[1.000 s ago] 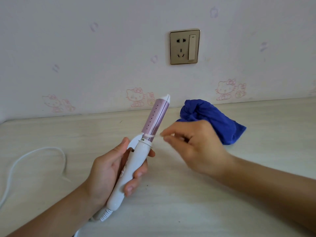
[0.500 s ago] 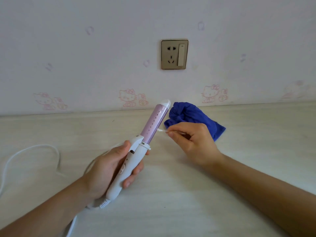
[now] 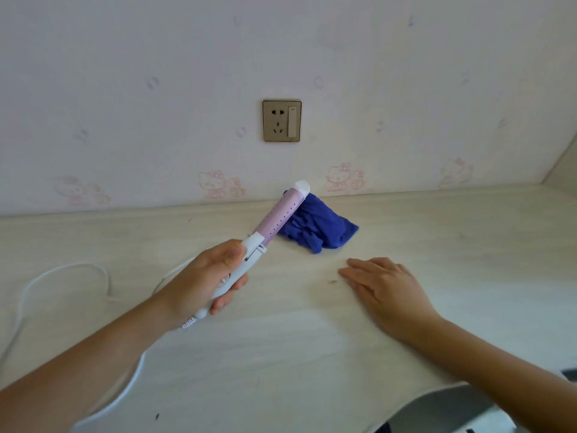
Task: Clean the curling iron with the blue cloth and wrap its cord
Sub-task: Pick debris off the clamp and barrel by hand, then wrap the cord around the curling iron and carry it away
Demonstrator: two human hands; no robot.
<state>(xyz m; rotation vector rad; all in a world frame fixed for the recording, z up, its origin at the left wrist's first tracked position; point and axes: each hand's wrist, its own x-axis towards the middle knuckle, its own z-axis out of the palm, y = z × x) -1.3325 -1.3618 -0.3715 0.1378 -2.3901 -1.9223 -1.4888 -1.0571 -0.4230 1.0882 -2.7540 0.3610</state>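
Fingers [image 3: 229, 300] of the left hand [image 3: 203, 282] wrap tight around the curling iron [image 3: 249, 256], gripping its smooth white handle; the pale purple barrel (dotted with small holes, capped by a rounded white tip) tilts up toward the table's far edge. Right hand [image 3: 385, 287] lies flat, fingers loosely spread, holding nothing. A crumpled blue cloth [image 3: 318, 228] sits near the far edge. White cord [image 3: 62, 273] loops toward the left edge over pale wood-grain table [image 3: 468, 260], bare at right.

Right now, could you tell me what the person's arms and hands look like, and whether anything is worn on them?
Both forearms are bare, with no sleeves in view. The left hand and right hand show no gloves, rings, watch or bracelet, and the visible nails look short and unpainted.
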